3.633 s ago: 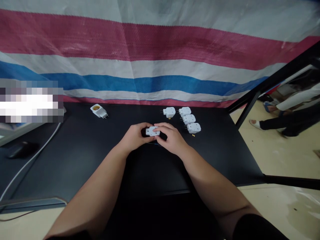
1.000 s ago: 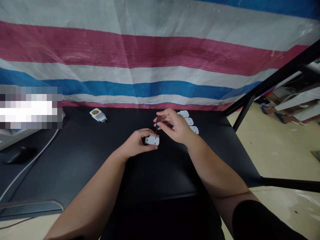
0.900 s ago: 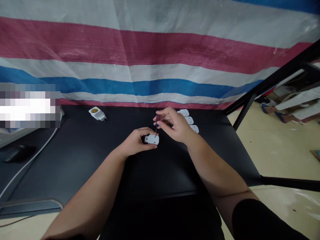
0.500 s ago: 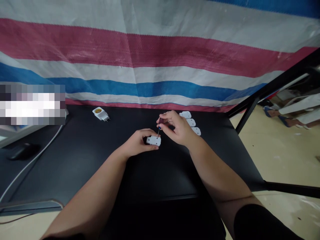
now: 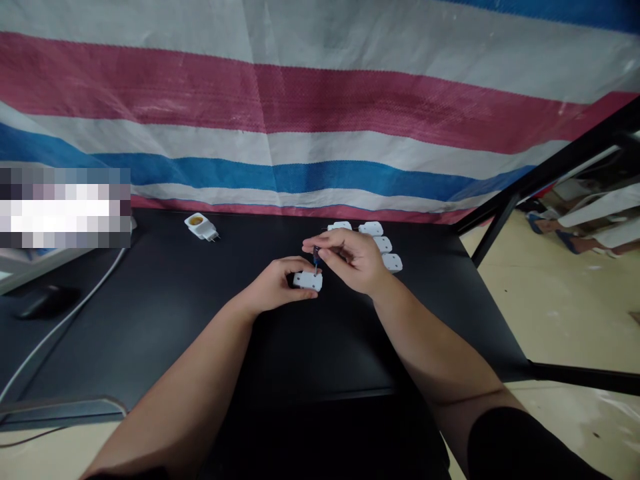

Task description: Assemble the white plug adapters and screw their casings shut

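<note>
My left hand [image 5: 277,287] grips a small white plastic piece [image 5: 308,281] with dark holes, thumb on the near side and fingers on the far side. My right hand [image 5: 353,259] holds a small screwdriver [image 5: 316,256] upright, its tip down at a hole near the piece's far edge. Several similar white pieces stand beyond and beside my right hand, among them one at the back [image 5: 371,229] and one nearer [image 5: 392,262]. Farther left on the black table [image 5: 190,333] lies a white plug adapter [image 5: 201,227] with a yellowish round recess and two pins.
A black mouse [image 5: 47,302] and a white cable [image 5: 65,320] are at the left, beside a blurred-out bright object. A striped sheet [image 5: 300,100] hangs behind the table. Black metal frame bars [image 5: 493,230] rise at the right edge; a person's legs show beyond.
My right hand has shifted slightly left and turned, and the screwdriver stands more upright. Another white piece now shows behind that hand. My left hand stays in place.
</note>
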A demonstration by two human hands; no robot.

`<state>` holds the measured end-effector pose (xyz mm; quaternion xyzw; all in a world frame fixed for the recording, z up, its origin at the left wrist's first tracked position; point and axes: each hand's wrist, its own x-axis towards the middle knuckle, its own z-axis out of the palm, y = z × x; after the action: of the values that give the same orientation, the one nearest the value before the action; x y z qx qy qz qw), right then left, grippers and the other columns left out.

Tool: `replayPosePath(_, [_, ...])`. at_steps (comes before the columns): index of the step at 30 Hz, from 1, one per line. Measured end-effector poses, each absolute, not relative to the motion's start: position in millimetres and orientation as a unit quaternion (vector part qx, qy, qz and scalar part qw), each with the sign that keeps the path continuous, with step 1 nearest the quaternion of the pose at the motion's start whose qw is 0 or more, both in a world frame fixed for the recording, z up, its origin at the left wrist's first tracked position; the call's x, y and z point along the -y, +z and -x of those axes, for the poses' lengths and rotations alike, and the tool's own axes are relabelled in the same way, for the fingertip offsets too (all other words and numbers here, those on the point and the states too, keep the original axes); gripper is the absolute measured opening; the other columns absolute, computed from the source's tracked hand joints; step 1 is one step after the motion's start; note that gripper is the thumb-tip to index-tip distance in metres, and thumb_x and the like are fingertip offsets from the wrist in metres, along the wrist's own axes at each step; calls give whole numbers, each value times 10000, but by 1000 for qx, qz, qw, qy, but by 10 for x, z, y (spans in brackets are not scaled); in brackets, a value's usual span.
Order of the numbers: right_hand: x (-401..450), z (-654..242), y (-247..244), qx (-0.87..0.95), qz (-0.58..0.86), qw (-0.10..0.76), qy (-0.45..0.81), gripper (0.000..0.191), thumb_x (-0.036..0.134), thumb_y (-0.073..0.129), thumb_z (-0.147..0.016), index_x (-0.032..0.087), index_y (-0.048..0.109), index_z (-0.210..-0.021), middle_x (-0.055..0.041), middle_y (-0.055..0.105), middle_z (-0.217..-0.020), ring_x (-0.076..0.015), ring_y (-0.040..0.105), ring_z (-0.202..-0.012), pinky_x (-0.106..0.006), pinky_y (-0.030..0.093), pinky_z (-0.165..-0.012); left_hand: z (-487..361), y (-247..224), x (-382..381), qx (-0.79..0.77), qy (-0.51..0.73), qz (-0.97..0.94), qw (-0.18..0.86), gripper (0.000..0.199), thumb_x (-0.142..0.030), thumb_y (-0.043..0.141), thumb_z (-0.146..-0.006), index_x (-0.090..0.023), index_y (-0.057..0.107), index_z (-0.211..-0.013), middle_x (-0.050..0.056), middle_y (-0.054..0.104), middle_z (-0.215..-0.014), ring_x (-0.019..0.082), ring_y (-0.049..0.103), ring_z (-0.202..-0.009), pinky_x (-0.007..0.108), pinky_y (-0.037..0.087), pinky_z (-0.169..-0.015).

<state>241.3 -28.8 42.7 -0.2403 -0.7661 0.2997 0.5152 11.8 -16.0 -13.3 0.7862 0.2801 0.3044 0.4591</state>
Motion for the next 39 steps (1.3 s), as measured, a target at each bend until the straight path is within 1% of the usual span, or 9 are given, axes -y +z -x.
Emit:
replayPosePath(5, [223, -2350, 401, 751, 267, 598, 87, 129, 213, 800, -993, 272, 686, -1008, 5, 641, -857, -168, 661, -753, -347, 607, -665, -122, -135, 163, -269, 322, -785, 456, 419, -360, 958, -849, -192, 821, -1207, 105, 797, -1189, 244, 755, -1036, 372, 584, -916])
replayPosePath(11, [267, -2373, 426, 777, 235, 537, 230, 113, 270, 657, -1085, 274, 731, -1170, -82, 768, -1227, -241, 777, -1120, -465, 686, -942, -127, -120, 168, -275, 308, -789, 455, 391, -350, 943, -868, -186, 828, -1204, 96, 793, -1145, 229, 744, -985, 357, 579, -877])
replayPosePath(14, [279, -2362, 418, 766, 229, 531, 282, 110, 241, 649, -1091, 264, 726, -1167, -63, 803, -1130, -213, 805, -1016, -417, 686, -878, -129, -127, 165, -268, 314, -792, 451, 376, -343, 945, -868, -190, 830, -1192, 102, 807, -1164, 253, 754, -1057, 391, 585, -949])
replayPosePath(16, [267, -2351, 411, 759, 255, 556, 222, 35, 236, 735, -1042, 263, 716, -1054, -31, 774, -976, -193, 764, -865, -384, 654, -772, -131, -128, 166, -267, 314, -792, 450, 388, -347, 947, -865, -191, 829, -1201, 106, 809, -1177, 256, 758, -1059, 391, 591, -942])
replayPosePath(19, [241, -2365, 420, 748, 290, 588, 102, 155, 243, 828, -971, 268, 685, -916, 0, 665, -844, -179, 658, -754, -367, 587, -678, -134, -120, 174, -267, 312, -790, 455, 423, -352, 953, -860, -189, 822, -1228, 109, 806, -1180, 247, 761, -1028, 376, 594, -907])
replayPosePath(24, [239, -2484, 497, 789, 223, 536, 204, 65, 198, 708, -1017, 259, 728, -1020, -67, 789, -1127, -223, 777, -1003, -417, 664, -835, -135, -114, 175, -268, 303, -788, 464, 413, -351, 948, -866, -197, 824, -1228, 102, 802, -1180, 236, 755, -1010, 363, 587, -891])
replayPosePath(27, [240, -2527, 534, 786, 215, 506, 283, 107, 191, 664, -1047, 253, 747, -1072, -47, 818, -1038, -203, 810, -958, -384, 683, -829, -132, -125, 169, -268, 306, -786, 465, 404, -345, 954, -857, -198, 823, -1209, 100, 803, -1177, 237, 755, -1029, 370, 585, -919])
replayPosePath(33, [221, -2484, 567, 785, 244, 549, 148, 130, 195, 839, -957, 250, 723, -936, -2, 668, -863, -158, 668, -763, -319, 585, -661, -128, -117, 176, -270, 306, -783, 470, 397, -367, 948, -863, -192, 828, -1198, 103, 792, -1158, 219, 743, -957, 345, 576, -840])
replayPosePath(39, [238, -2503, 561, 799, 195, 509, 253, 96, 199, 675, -1035, 252, 745, -1076, -71, 829, -1137, -229, 816, -1037, -423, 685, -890, -124, -109, 178, -268, 302, -782, 474, 364, -356, 946, -864, -190, 832, -1167, 94, 800, -1131, 216, 737, -958, 352, 579, -876])
